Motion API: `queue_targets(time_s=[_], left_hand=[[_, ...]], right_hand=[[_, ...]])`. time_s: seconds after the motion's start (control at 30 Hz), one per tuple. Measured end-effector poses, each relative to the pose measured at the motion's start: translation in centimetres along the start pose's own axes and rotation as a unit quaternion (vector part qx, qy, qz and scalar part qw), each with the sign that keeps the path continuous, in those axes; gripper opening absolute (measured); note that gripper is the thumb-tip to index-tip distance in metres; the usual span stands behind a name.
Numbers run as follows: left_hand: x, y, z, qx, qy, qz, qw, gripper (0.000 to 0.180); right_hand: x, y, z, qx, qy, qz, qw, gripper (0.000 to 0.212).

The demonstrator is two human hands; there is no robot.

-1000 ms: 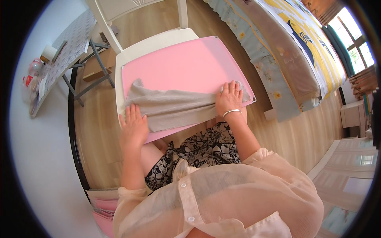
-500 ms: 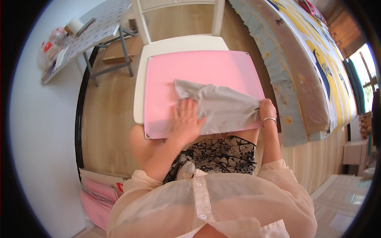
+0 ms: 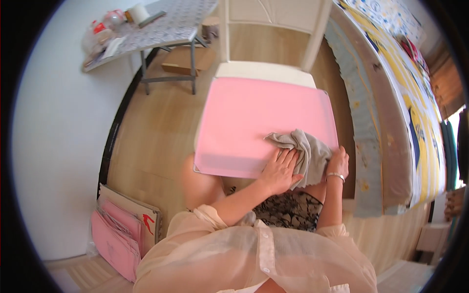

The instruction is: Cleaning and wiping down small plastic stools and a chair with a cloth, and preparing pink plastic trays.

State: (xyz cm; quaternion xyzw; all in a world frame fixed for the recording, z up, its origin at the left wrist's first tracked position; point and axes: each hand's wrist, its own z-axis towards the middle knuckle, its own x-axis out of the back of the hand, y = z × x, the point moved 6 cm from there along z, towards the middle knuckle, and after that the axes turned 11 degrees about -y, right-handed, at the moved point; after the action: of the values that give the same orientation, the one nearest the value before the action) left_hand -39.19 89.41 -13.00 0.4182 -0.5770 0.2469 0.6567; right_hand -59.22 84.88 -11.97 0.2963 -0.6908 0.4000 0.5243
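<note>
A pink rectangular panel [image 3: 259, 112] with metal-looking corners rests between the chair seat and my lap. On its near right part lies a bunched grey cloth [image 3: 312, 156], whose near edge hangs over the rim. My left hand [image 3: 282, 172] is flat against the cloth's left side, fingers stretched out and pointing away from me. At the panel's right edge, my right hand [image 3: 338, 163] is closed round the rim, beside the cloth's right end. Whether it also pinches some cloth there is hard to see.
A white chair [image 3: 266, 68] stands in front of me. Several pink panels [image 3: 115, 239] lean at the lower left by the wall. A folding table [image 3: 161, 39] with things on it is at the far left, a cardboard box [image 3: 183, 61] under it. A bed [image 3: 391, 112] runs along the right.
The cloth went from spread out to bunched up toward the panel's near right corner. My left hand moved right with it. The view has shifted; my right hand stays at the right edge.
</note>
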Motion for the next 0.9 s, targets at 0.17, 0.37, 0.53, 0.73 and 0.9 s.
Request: queue_targets(time_s=[0.17,0.37,0.53,0.73,0.9], left_hand=[[2.0,-7.1,-5.7,0.204,-0.029,-0.038,0.978,0.065],[3.2,-8.0,-7.7,0.159,0.088,0.012,0.983,0.045],[7.1,-12.1,-8.4,0.072,0.233,-0.095,0.965,0.019],[16.5,-12.3,-12.7,0.087,0.407,-0.006,0.909,0.018],[12.1,-12.6,-14.3,0.189,0.119,0.025,0.974,0.026]], right_hand=[[0.1,0.4,-0.2,0.03,0.038,-0.048,0.998,0.03],[5.7,-2.1,-4.1,0.194,0.226,0.094,0.95,0.019],[9.3,-7.7,-4.3,0.334,0.099,0.282,0.894,0.02],[6.9,-9.7,-1.2,0.366,-0.099,0.468,0.799,0.025],[1.8,-5.4,-1.2,0.304,-0.171,0.254,0.902,0.041]])
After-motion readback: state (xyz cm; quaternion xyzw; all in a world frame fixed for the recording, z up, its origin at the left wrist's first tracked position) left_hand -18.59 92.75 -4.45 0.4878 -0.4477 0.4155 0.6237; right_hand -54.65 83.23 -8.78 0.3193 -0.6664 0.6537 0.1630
